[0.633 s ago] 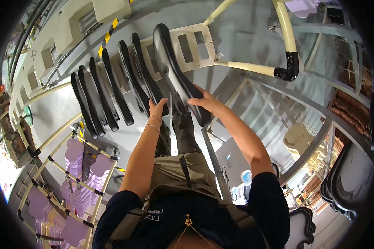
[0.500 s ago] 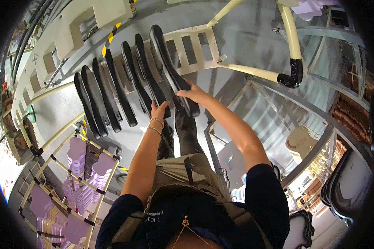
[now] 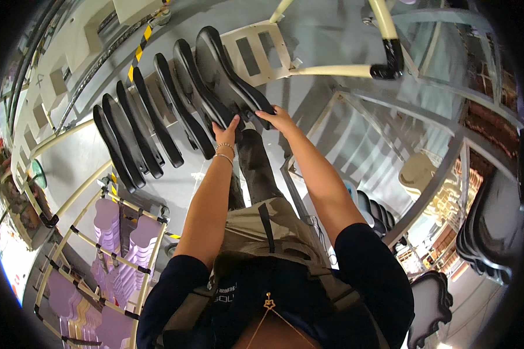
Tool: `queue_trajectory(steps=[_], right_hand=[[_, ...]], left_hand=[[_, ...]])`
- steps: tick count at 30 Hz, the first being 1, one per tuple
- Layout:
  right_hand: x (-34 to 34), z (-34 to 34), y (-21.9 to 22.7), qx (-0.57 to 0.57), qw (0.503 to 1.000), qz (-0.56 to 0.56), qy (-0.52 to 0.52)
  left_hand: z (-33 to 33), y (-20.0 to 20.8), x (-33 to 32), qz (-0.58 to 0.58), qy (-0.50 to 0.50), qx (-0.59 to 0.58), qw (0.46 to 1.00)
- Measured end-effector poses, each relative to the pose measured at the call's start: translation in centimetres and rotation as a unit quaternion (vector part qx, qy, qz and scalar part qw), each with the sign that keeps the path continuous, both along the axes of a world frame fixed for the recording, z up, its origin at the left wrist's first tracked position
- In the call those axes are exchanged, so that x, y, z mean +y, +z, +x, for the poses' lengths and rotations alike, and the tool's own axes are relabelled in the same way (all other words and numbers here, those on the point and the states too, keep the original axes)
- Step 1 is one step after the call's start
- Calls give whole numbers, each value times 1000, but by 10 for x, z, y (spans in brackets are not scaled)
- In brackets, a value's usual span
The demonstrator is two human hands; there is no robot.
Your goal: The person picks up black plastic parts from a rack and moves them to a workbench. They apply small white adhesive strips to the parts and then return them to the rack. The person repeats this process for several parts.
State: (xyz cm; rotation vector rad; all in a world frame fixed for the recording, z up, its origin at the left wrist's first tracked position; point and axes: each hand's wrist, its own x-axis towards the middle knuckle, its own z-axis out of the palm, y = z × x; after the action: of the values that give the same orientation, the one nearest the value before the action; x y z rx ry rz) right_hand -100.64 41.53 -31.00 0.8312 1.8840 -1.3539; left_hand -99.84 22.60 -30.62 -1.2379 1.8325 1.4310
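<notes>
Standing before a cream, slotted, flat board (image 3: 282, 53), the person over there has both hands on long black panels with curved rims. The right hand (image 3: 278, 118), thumb and fingers bent round, grips the near end of the rightmost black panel (image 3: 229, 71), which lies across the board. The left hand (image 3: 225, 136), half-curled, clasps the near end of the neighbouring black panel (image 3: 199, 86). Toward the board's left stands a row of similar black panels (image 3: 152, 109).

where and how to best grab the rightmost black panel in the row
I'd take the rightmost black panel by its near end, from the right: that end juts past the beige slotted rack toward the person, and no panel blocks that side. The right hand grips there.
</notes>
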Motion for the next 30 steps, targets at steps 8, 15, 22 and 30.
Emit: queue_trajectory(steps=[8, 15, 22, 30], right_hand=[[-48, 133, -56, 24, 925, 147, -349], [-150, 337, 9, 44, 941, -133, -307], [-134, 469, 136, 142, 980, -123, 58], [-55, 541, 322, 307, 938, -67, 146]], left_hand=[[101, 51, -23, 101, -28, -41, 994], [281, 44, -70, 86, 47, -51, 994], [359, 119, -46, -93, 79, 223, 967], [350, 340, 7, -81, 161, 677, 713]])
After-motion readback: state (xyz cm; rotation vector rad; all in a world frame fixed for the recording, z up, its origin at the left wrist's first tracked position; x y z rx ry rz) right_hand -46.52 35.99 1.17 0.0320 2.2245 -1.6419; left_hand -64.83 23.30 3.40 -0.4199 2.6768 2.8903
